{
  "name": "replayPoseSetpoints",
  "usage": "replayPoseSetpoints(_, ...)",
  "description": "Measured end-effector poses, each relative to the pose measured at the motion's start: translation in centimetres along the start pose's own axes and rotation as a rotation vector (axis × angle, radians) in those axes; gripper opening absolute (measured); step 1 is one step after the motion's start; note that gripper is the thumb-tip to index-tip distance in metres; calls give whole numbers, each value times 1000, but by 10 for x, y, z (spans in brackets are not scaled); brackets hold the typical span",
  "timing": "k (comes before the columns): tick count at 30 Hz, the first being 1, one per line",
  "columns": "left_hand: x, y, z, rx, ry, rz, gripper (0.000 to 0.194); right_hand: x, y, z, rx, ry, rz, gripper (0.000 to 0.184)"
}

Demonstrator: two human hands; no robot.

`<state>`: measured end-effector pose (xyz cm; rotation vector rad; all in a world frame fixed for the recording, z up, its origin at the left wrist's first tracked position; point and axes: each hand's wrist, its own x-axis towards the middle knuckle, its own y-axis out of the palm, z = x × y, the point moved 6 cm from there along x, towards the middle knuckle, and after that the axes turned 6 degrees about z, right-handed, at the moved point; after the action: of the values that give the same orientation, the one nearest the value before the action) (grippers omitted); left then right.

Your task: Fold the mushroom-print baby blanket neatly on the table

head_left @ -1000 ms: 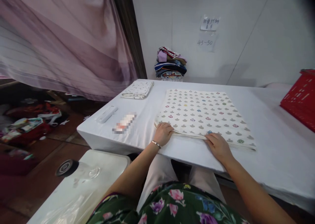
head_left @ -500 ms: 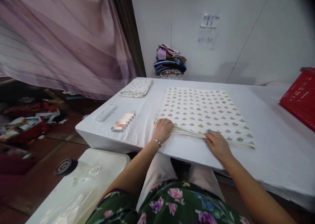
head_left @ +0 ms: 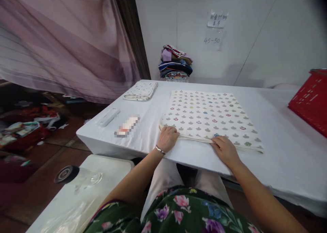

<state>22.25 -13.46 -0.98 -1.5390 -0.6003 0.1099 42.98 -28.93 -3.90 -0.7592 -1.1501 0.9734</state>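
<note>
A cream cloth (head_left: pixel 204 113) with rows of grey and a few coloured mushroom-like prints lies folded in layers on the white-covered table (head_left: pixel 281 124). My left hand (head_left: pixel 168 137), a bracelet at its wrist, grips the cloth's near left corner with fingers closed on the edge. Further right, my right hand (head_left: pixel 225 149) pinches the same near edge, thumb and fingers together. The cloth lies flat beyond both hands. My fingertips are partly hidden against its layers.
At the table's back left lies another folded printed cloth (head_left: pixel 141 91). A white oblong case (head_left: pixel 108 117) and a blurred item (head_left: pixel 127 126) sit left. A red basket (head_left: pixel 310 101) stands right, stacked folded fabrics (head_left: pixel 176 64) at the back, and a lidded clear jar (head_left: pixel 66 174) lower left.
The near edge of the cloth has come down flatter, its layers closer together. My left hand is slightly lower; both hands keep their hold.
</note>
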Motion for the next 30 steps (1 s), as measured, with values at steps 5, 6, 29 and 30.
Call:
replayPoseSetpoints(5,1,-1,-9,0,72,6,20,0,1,0,-16,-8,-6,25)
replayPoseSetpoints(6,2,-1,-12,-3,90,3,21,0,1,-1,-17,-9,-6,25)
replayPoseSetpoints(29,43,16,-34,33,262,25,28,1,-3,3,13,-5,15,27)
replayPoseSetpoints(30,42,19,-34,32,276,44,28,1,-3,3,15,-1,14,27)
